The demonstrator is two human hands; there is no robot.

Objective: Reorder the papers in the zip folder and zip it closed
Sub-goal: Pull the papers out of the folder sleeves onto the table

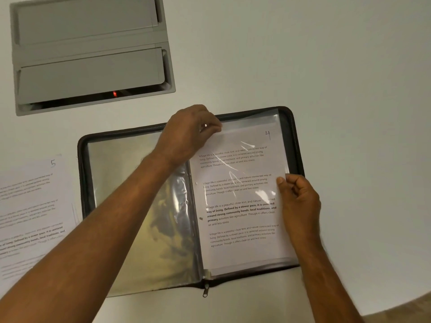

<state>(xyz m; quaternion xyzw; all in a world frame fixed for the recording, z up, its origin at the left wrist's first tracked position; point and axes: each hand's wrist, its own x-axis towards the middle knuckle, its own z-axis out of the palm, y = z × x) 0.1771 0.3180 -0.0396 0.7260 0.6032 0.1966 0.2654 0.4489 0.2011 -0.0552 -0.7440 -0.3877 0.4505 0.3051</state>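
- folder (294,145) lies open on the table (349,66), zip pull (205,292) at its near edge.
- left hand (186,134) pinches the top edge of the sleeve (268,117) on the right half, over sheet 4 (242,206).
- right hand (300,203) grips the sheet's right edge, fingers curled.
- sheet 5 (30,206) lies left of the folder.
- grey tray (91,54) sits at far left.

A smooth, pale grey-white table (326,54) fills nearly the whole view under soft, even light. Set into its surface at the upper left is a grey rectangular recessed panel with two hinged flaps (91,54); a small red light (114,93) glows in the dark gap under the nearer flap.
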